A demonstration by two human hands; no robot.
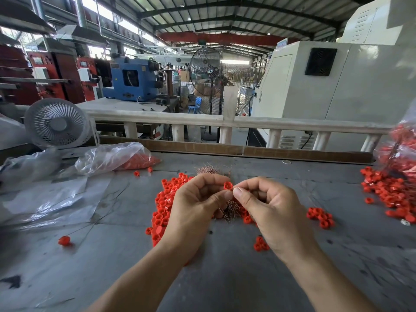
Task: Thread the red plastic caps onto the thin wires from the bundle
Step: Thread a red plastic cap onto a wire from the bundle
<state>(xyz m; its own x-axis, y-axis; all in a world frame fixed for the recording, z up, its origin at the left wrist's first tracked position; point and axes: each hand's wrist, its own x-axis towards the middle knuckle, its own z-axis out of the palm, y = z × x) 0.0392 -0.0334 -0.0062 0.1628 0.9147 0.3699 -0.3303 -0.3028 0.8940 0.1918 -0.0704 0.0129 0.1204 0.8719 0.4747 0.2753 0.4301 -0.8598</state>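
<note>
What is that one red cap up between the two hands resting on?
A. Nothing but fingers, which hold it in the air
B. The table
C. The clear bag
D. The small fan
A: the red cap sits pinched at the fingertips of the left hand, with the right hand meeting it, raised above the pile of caps on the table.

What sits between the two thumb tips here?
In the head view, one red cap sits just above where the left hand and right hand meet; any wire there is too thin to see.
</note>
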